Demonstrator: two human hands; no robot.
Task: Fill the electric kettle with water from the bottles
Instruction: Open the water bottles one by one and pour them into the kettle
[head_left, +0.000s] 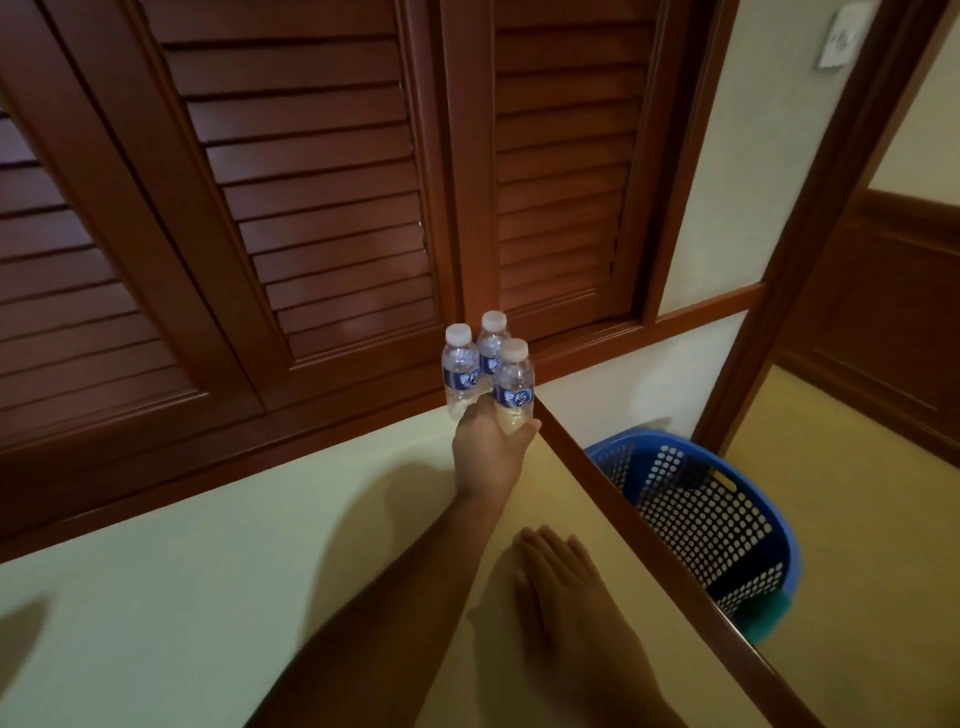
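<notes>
Three small clear water bottles with white caps and blue labels stand close together at the far right corner of the table (208, 571): a front bottle (514, 382), a left bottle (460, 364) and a back bottle (491, 345). My left hand (485, 457) reaches across the table and its fingers wrap the base of the front bottle, touching the left one too. My right hand (558, 587) lies flat, palm down, on the table near its right edge, holding nothing. No kettle is in view.
The pale table top has a dark wooden rim (649, 525) along its right side. A blue perforated plastic basket (727, 519) stands on the floor just beyond that rim. Brown louvered doors (311, 208) rise behind the table. A doorway opens at the right.
</notes>
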